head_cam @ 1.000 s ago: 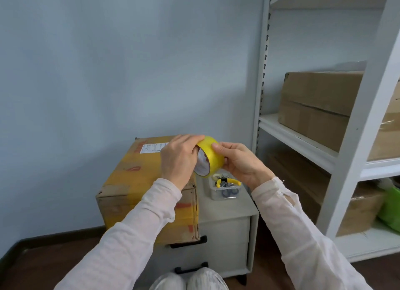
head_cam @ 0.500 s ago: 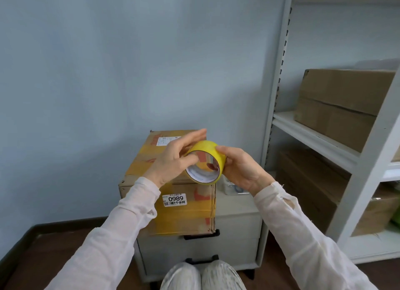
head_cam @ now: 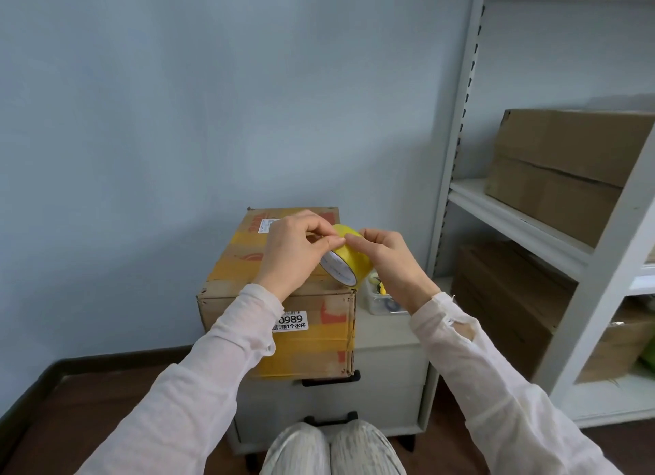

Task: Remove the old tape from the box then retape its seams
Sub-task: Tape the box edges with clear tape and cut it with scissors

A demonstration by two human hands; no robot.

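Observation:
A worn cardboard box wrapped in yellow tape, with a white 0989 label on its front, stands on a low white drawer cabinet. Above the box's right top edge I hold a roll of yellow tape between both hands. My left hand grips the roll from the left, its thumb and forefinger pinched at the roll's upper rim. My right hand cups the roll from the right, fingertips meeting the left hand's on the outer surface. Whether a free tape end is lifted stays hidden.
A small clear container with yellow-handled items sits on the cabinet beside the box. A white metal shelf rack at right carries brown cartons. Blue wall behind, dark wooden floor below, my knees at the bottom edge.
The view has tilted down and left. The roll has turned from open side toward me to lying slanted, and both hands' fingertips have come together on its upper rim.

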